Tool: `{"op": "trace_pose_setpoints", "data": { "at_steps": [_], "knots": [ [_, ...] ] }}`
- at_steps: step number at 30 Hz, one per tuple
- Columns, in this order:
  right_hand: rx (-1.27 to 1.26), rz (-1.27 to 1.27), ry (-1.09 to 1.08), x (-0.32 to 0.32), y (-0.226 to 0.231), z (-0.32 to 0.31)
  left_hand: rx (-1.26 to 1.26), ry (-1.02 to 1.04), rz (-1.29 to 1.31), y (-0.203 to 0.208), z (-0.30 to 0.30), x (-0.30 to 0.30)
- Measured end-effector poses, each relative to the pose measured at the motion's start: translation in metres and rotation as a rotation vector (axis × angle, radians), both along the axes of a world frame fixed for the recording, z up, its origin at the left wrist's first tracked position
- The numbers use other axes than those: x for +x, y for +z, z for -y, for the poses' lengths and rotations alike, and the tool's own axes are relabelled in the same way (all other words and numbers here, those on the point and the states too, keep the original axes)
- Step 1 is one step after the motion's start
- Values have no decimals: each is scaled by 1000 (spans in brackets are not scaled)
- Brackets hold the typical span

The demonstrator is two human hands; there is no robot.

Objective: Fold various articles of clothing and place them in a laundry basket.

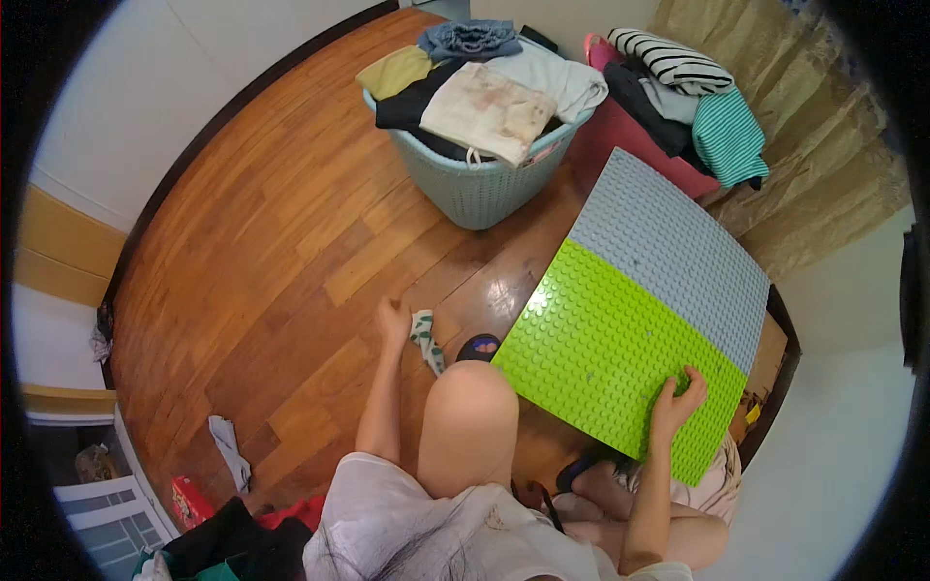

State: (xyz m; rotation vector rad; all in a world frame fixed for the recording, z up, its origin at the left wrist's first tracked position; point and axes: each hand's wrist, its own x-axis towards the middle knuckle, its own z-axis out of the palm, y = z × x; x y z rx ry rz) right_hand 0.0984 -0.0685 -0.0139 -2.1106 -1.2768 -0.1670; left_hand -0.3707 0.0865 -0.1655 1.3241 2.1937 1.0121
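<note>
My left hand [392, 320] is closed, out in front of my knee. A white sock with green patches [423, 337] hangs at its fingers; the exact grip is hard to make out. My right hand [676, 402] is over the bright green studded building board [591, 339], its thumb and fingers curved apart with nothing between them. Whether it touches the board I cannot tell. A grey studded section [668, 242] adjoins the green one on the far side.
A light blue laundry basket [475, 189] heaped with clothes stands ahead. Behind the board is a pink tub [620, 136] piled with clothes. A grey sock [229, 450] lies on the wooden floor at left, near a red box [192, 502] and dark clothes [242, 542]. A dark slipper [479, 348] is by my knee.
</note>
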Motion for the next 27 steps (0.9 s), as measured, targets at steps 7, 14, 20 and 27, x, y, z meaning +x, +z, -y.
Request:
{"op": "trace_pose_setpoints", "data": {
  "at_steps": [7, 14, 20, 27],
  "knots": [
    [-12, 102, 16, 6, -9, 10, -370, -33, 50, -96, 99, 28],
    [39, 96, 15, -5, -6, 9, -299, -8, 292, -151, 86, 35],
    [40, 79, 11, -6, -7, 7, 408, 41, 593, 62, -22, 42],
    [49, 59, -5, -10, -1, 7, 703, -43, -407, 293, -194, 47]
  ]
}}
